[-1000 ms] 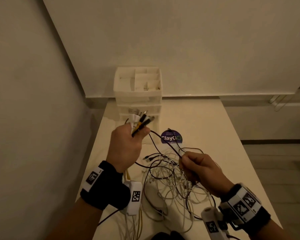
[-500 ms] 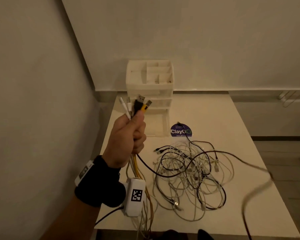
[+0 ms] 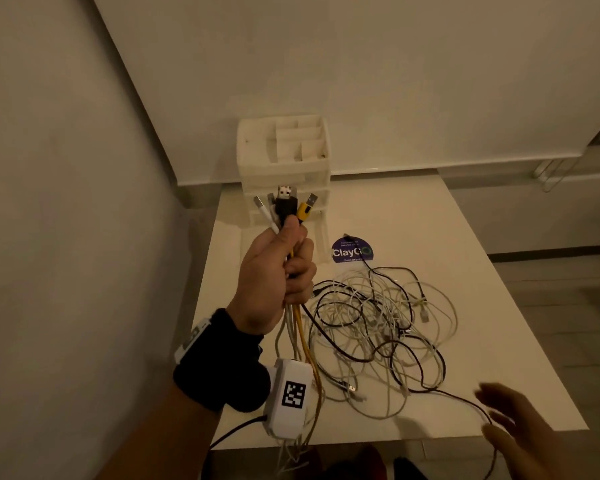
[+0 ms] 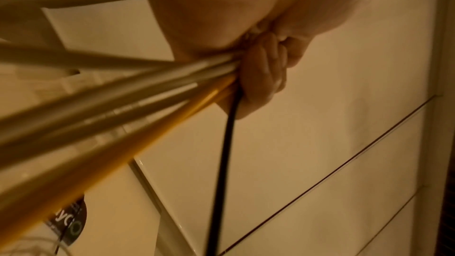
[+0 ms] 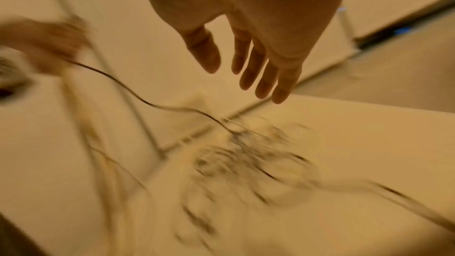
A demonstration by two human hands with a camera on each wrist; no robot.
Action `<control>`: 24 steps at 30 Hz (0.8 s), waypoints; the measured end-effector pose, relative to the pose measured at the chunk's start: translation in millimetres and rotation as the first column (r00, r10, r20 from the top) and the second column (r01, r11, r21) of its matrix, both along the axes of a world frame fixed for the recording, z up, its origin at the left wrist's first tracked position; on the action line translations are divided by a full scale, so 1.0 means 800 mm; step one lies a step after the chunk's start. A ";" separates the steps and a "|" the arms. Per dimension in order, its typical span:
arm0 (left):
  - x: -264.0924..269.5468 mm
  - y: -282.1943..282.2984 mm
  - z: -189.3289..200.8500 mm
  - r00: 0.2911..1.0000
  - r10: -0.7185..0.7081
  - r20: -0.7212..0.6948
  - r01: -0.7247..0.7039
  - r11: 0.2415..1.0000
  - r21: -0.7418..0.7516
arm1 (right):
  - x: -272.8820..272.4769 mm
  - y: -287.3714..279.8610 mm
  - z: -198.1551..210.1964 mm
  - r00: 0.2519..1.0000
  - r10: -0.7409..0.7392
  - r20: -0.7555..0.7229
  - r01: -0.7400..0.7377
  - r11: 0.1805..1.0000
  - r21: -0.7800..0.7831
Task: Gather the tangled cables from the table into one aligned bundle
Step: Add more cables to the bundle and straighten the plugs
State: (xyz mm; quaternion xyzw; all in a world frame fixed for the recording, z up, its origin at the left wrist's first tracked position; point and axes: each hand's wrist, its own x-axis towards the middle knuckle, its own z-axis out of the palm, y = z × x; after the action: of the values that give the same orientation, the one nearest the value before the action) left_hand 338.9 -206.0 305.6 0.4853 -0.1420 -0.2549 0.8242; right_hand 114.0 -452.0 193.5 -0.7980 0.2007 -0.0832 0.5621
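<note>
Overhead: left hand (image 3: 274,275) grips plugs (image 3: 286,206) | wrist: right hand (image 5: 248,32) fingers straight

The worktop (image 3: 413,220) at frame centre looks smooth, pale and faintly glossy. The organiser (image 3: 284,157) above it is matt white plastic. The plugs (image 3: 286,199) have bright metal tips in black, white and yellow plastic shells. The cables (image 3: 378,327) look rubbery; some dark ones seem braided. The sticker (image 3: 350,251) is glossy. The wristband (image 3: 219,372), lower left, is matt black cloth.
</note>
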 end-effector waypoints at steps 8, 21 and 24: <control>-0.046 -0.017 0.005 0.996 -0.072 0.061 0.072 0.997 -0.007 | 0.136 0.163 0.072 0.798 0.590 0.127 -0.574 0.807 -0.140; -0.033 0.040 0.014 0.998 -0.041 0.038 0.047 0.981 -0.191 | 0.140 0.175 -0.004 0.750 0.661 0.023 -0.653 0.734 0.187; -0.028 0.039 0.021 0.997 -0.047 0.061 0.058 0.980 -0.191 | 0.142 0.172 -0.026 0.696 0.707 -0.121 -0.670 0.701 0.243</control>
State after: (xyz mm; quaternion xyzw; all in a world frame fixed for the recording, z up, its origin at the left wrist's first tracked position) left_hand 316.5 -175.0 322.8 0.4065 -0.2021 -0.2479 0.8559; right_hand 227.2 -314.6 172.8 -0.7647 -0.0505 0.2353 0.5978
